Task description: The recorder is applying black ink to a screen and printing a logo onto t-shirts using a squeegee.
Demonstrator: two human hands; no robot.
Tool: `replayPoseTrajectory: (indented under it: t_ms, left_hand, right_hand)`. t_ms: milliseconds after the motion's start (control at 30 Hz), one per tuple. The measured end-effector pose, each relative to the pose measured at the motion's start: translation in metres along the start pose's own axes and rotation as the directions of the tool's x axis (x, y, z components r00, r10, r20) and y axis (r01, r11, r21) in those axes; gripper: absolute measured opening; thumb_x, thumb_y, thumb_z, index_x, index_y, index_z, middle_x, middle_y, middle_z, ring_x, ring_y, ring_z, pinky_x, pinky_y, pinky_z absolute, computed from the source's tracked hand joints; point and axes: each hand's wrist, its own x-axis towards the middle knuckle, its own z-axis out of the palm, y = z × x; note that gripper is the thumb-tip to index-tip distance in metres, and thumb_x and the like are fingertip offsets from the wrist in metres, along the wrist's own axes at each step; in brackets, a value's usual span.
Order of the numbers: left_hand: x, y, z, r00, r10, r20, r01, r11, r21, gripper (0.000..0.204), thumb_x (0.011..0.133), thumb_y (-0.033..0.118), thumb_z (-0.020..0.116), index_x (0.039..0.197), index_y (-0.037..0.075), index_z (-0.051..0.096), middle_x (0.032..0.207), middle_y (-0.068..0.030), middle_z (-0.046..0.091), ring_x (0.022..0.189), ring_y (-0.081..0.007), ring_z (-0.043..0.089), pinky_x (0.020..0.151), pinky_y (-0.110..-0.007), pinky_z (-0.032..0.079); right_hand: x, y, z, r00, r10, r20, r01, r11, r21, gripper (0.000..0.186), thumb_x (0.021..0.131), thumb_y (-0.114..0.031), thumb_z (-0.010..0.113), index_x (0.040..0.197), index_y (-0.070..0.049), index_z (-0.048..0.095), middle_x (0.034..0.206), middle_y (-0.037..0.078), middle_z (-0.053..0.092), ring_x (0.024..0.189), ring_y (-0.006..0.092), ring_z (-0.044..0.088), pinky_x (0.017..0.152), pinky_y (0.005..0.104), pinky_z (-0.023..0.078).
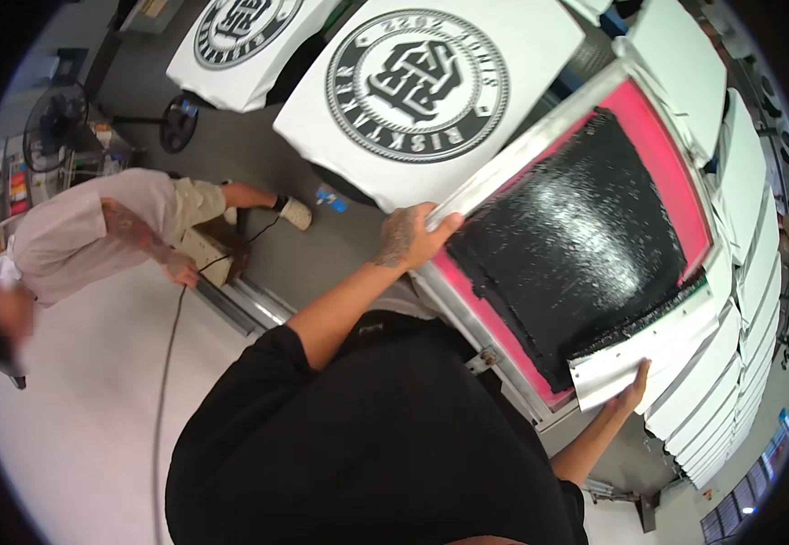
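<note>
A screen printing frame (478,320) with pink borders lies tilted at the right. Glossy black ink (562,218) coats most of its mesh. My left hand (415,238) is closed round the frame's left corner, thumb on top. Along the screen's near right end lies a wide squeegee (658,343) with a white holder, black ink clinging along its blade. My right hand (632,392) grips that holder from its outer side; part of the fingers is hidden behind it.
White shirts with round black prints (417,86) lie on platens beyond the screen. Several stacked white boards or garments (747,318) line the right. A person (95,218) at the left bends over, one hand on a dark cable (169,354). A black fan (57,125) stands behind.
</note>
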Motion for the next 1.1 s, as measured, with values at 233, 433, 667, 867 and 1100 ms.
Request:
replayPoseTrajectory:
  t_ms: [233,433,667,867,1100]
  left_hand:
    - [-0.025,0.016,0.030,0.961,0.054,-0.272,-0.032,0.996,0.085,0.056,0.096,0.055,0.063,0.088,0.000,0.072,0.069,-0.0210,0.062,0.063,-0.0353,0.060,0.064,-0.046,0.047]
    - [-0.037,0.010,0.063,0.925,0.093,-0.368,-0.064,0.994,0.089,0.052,0.101,0.046,0.061,0.086,-0.004,0.065,0.062,-0.0163,0.049,0.060,-0.0222,0.045,0.060,-0.042,0.043]
    - [-0.035,0.020,0.078,0.940,0.044,-0.338,-0.032,0.999,0.040,0.050,0.100,0.044,0.061,0.092,-0.004,0.069,0.061,-0.0121,0.054,0.061,-0.0186,0.048,0.060,-0.040,0.044]
    - [-0.037,0.020,0.089,0.935,0.086,-0.344,-0.087,0.996,0.012,0.045,0.102,0.038,0.061,0.087,-0.005,0.065,0.063,-0.0045,0.044,0.064,-0.0133,0.041,0.058,-0.034,0.037]
    - [-0.039,0.025,0.104,0.966,0.128,-0.225,-0.117,0.991,0.060,0.042,0.102,0.037,0.063,0.120,-0.001,0.066,0.092,-0.0153,0.069,0.078,-0.0252,0.062,0.073,-0.039,0.050]
  right_hand:
    - [0.047,0.001,-0.003,0.996,-0.055,0.069,0.052,0.997,0.055,0.058,0.097,-0.037,0.071,0.130,0.010,0.059,0.115,0.020,0.071,0.098,0.0301,0.072,0.087,0.0416,0.059]
    - [0.066,-0.013,-0.013,0.994,-0.047,0.097,0.048,0.999,-0.014,0.060,0.095,-0.039,0.074,0.131,0.006,0.059,0.113,0.015,0.071,0.098,0.0243,0.070,0.087,0.0382,0.058]
    - [0.085,-0.027,-0.015,0.992,-0.041,0.122,0.046,0.998,-0.033,0.065,0.092,-0.044,0.077,0.128,0.007,0.061,0.111,0.015,0.071,0.094,0.0238,0.070,0.084,0.0377,0.058]
    - [0.092,-0.022,-0.019,0.994,0.003,0.108,0.003,0.999,-0.053,0.066,0.092,-0.046,0.076,0.127,0.008,0.060,0.109,0.016,0.071,0.092,0.0243,0.071,0.081,0.0386,0.059]
    - [0.107,-0.033,-0.021,0.987,0.005,0.159,0.006,0.998,-0.070,0.067,0.092,-0.046,0.077,0.128,0.008,0.059,0.109,0.016,0.071,0.090,0.0242,0.071,0.081,0.0381,0.060]
